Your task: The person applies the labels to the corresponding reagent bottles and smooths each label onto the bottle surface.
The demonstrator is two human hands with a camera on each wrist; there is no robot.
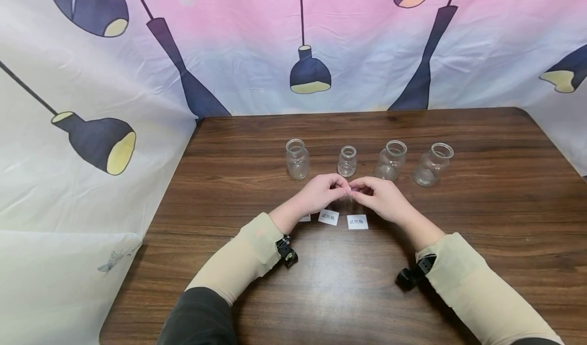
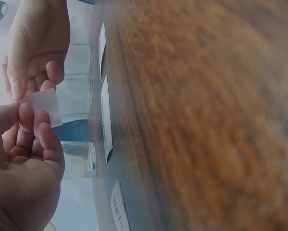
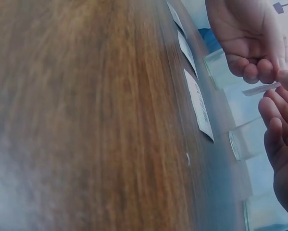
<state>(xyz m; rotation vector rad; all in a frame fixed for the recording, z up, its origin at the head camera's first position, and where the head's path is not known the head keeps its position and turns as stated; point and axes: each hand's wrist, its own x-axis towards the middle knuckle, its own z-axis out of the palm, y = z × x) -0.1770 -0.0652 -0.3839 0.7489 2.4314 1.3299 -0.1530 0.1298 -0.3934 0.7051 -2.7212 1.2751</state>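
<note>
A small white paper label [image 2: 46, 106] is held up between both hands, over the table in front of the glass jars. My left hand [image 1: 321, 192] pinches one edge of it between thumb and fingertips. From the other side, my right hand [image 1: 380, 197] grips it with thumb and index finger, the fingertips of both hands nearly meeting. The right wrist view shows the label [image 3: 260, 90] almost edge-on. Below the hands lie a printed label [image 1: 328, 217] and another printed label [image 1: 357, 222]; a third label [image 1: 305, 218] is partly hidden by the left wrist.
Behind the hands stand several open clear glass jars: a tall jar [image 1: 298, 161], a small jar [image 1: 347, 162] and two wider jars [image 1: 391, 161] to the right. A tiny white scrap [image 3: 188, 159] lies on the brown wooden table [image 1: 321, 294]. A patterned cloth [image 1: 257, 39] hangs behind.
</note>
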